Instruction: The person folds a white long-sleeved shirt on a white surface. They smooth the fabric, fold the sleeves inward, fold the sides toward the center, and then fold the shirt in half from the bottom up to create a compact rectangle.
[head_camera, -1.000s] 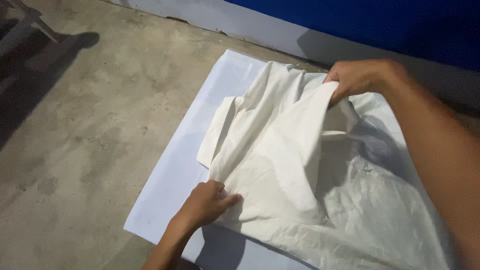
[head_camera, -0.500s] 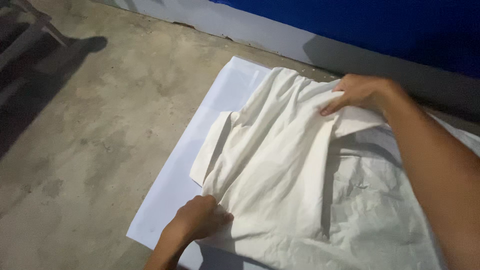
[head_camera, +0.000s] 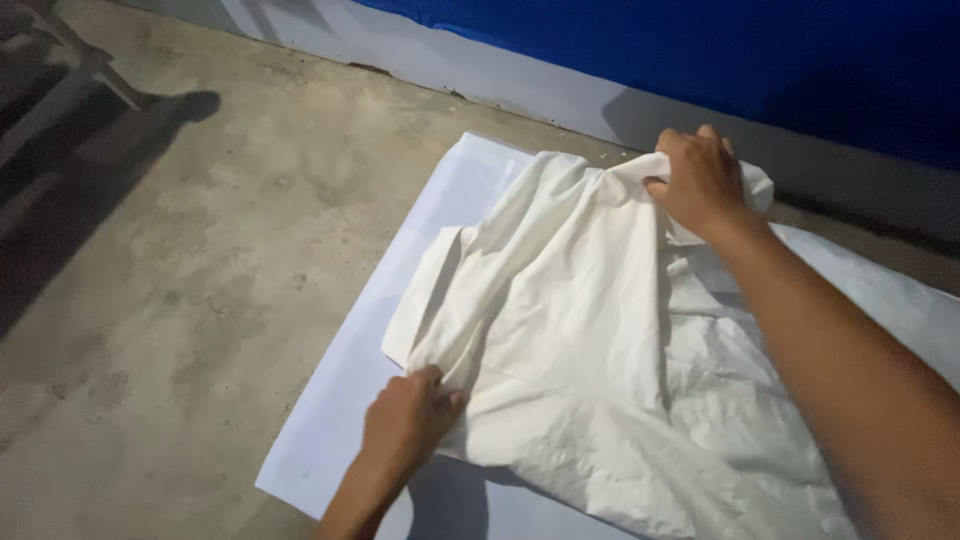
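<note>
A crumpled white garment (head_camera: 590, 340) lies on a white sheet (head_camera: 340, 420) spread over a concrete floor. My right hand (head_camera: 700, 180) grips a bunched fold of the garment at its far edge, near the wall. At the near left edge of the cloth, my left hand (head_camera: 405, 425) presses down and pinches the fabric. A short sleeve-like flap of the garment sticks out to the left, just beyond my left hand.
Bare concrete floor (head_camera: 180, 260) stretches to the left of the sheet. A blue wall (head_camera: 700, 50) with a pale base strip runs along the back. Dark legs of some furniture (head_camera: 60, 70) and their shadow sit at the far left.
My right hand has carried the fold of cloth away from me toward the wall and lowered it. My left hand has stayed at the near edge, holding the fabric down.
</note>
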